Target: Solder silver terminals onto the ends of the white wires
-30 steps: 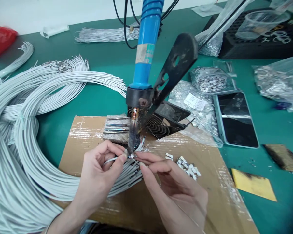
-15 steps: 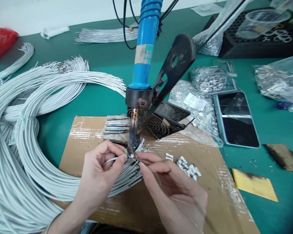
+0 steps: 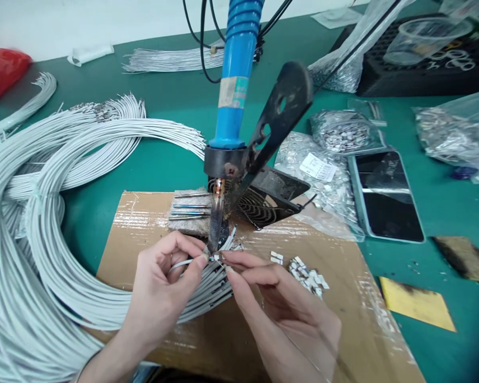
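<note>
Under the tip of a blue-handled soldering iron, held upright in a black stand, my two hands almost meet. My left hand pinches a white cable between thumb and forefinger, its end beside the iron's tip. A small white and silver piece sits at that cable end, partly hidden by fingertips. My right hand is closed on a thin solder wire, which runs across the palm to the fingertips. Its forefinger reaches the small piece; whether it touches is unclear. Below lie the ends of a cable bundle.
Large coils of white cable fill the left. Cardboard covers the front, with a pile of small metal pieces. Further right are bagged parts, a phone, a yellow sponge and a black crate.
Both hands hold nearly the same pose at the iron's tip. The iron and its stand have shifted very slightly left and down in view.
</note>
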Demonstrator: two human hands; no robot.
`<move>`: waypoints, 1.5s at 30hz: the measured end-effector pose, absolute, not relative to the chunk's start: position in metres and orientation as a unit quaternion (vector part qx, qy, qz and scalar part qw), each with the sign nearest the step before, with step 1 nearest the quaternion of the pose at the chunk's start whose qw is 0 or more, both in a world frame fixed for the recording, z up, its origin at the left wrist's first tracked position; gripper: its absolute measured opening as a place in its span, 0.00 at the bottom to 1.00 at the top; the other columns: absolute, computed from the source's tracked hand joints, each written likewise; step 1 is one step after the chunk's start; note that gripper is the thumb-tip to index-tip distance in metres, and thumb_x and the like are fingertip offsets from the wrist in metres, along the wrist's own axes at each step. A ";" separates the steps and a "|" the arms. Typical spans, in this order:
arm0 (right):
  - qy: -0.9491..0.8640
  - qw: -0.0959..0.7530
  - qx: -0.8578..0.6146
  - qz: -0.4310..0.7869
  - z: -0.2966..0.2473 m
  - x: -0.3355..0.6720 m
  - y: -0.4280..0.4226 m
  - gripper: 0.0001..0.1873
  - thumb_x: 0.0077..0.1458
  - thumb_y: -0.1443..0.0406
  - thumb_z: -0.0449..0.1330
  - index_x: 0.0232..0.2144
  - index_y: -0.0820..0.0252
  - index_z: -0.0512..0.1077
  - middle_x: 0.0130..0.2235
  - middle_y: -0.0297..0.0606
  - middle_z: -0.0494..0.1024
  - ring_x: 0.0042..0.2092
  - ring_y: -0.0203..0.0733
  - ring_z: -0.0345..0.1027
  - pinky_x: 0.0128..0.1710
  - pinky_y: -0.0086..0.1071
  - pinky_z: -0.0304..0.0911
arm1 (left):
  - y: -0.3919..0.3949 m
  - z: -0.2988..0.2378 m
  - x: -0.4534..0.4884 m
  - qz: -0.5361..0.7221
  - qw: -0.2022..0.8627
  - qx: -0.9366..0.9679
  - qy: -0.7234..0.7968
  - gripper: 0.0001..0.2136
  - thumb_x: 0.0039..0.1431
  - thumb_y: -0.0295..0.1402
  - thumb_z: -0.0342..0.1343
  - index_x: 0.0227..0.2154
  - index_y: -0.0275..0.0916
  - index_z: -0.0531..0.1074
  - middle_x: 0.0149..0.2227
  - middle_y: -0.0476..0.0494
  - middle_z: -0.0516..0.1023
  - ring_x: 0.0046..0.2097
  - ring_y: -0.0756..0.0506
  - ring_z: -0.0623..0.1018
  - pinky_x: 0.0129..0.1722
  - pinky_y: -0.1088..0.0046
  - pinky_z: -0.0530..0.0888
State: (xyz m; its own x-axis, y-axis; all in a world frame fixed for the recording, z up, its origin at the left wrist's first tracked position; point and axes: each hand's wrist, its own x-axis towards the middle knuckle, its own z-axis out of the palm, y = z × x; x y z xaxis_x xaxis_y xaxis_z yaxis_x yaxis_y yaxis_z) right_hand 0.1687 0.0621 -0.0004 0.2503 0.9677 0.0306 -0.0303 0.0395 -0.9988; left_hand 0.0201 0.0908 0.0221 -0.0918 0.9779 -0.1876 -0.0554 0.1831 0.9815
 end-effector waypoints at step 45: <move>-0.537 0.578 -0.546 0.284 -0.004 0.165 0.065 0.09 0.61 0.71 0.69 0.30 0.53 0.79 0.38 0.37 0.90 0.32 0.41 0.85 0.39 0.32 0.82 | 0.094 0.032 0.020 0.469 0.496 0.461 0.567 0.07 0.57 0.23 0.67 0.26 0.38 0.80 0.33 0.46 0.84 0.36 0.50 0.83 0.37 0.82 0.79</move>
State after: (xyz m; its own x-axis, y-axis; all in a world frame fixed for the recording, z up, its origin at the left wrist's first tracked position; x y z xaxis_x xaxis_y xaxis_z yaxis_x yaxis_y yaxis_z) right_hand 0.1650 0.0653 -0.0038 0.2629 0.9136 0.3103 0.2576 0.2434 -0.9351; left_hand 0.0196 0.0943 0.0319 -0.0832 0.9879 -0.1307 0.0584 0.1358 0.9890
